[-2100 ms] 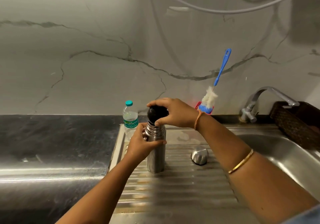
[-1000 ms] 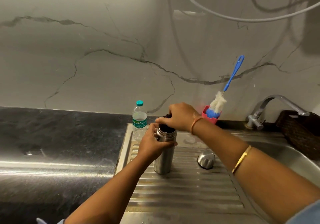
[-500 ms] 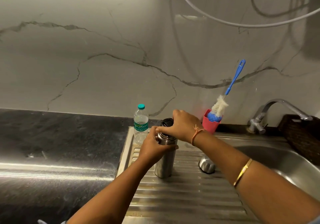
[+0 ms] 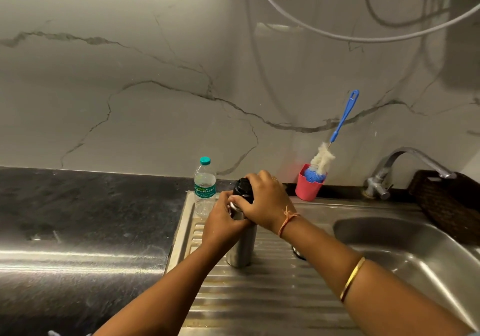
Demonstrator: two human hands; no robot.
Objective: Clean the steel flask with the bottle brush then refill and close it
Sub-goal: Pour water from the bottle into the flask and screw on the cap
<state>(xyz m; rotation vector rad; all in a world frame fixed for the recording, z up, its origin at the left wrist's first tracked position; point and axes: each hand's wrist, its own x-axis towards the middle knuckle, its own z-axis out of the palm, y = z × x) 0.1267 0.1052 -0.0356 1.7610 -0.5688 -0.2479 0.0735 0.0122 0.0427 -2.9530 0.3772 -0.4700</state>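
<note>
The cylindrical brushed-steel flask (image 4: pixel 241 247) stands upright on the ribbed steel draining board (image 4: pixel 259 296), near its far left corner. The left hand (image 4: pixel 223 221) wraps the flask's neck, fingers curled tight. The right hand (image 4: pixel 265 203) covers the black round stopper (image 4: pixel 242 189) at its mouth from above, fingers closed round it — a twisting hold, I judge. At the board's far edge stands a clear plastic water bottle with a teal cap (image 4: pixel 205 187). Further right, the blue-handled bottle brush (image 4: pixel 344 116) leans in a pink cup (image 4: pixel 309 187). If the left grip slackens, the twist could spin the flask on the ridges and tip it — or a crooked stopper could cross-thread and leak.
</note>
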